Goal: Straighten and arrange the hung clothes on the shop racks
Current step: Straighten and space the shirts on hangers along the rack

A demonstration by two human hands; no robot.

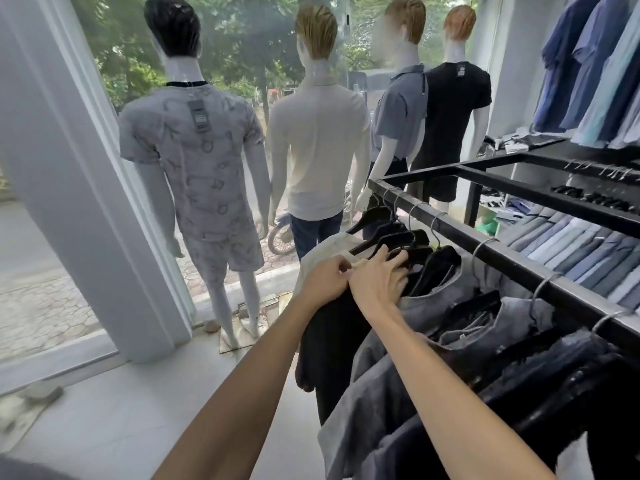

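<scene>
A black metal rack rail (512,261) runs from the middle to the lower right, hung with grey and dark shirts on black hangers (398,237). My left hand (325,278) pinches the fabric at the shoulder of a black garment (332,341) near the rail's far end. My right hand (379,275) lies over the same shoulder, fingers spread toward a black hanger. A cream garment (322,251) hangs just beyond my hands. Grey shirts (450,306) hang closer to me along the rail.
Several dressed mannequins (197,161) stand at the shop window (242,46) ahead. A white pillar (69,185) stands at left. Blue shirts (595,64) hang high at right, and folded shirts (571,251) lie in a row behind the rail. White floor (138,410) lies at lower left.
</scene>
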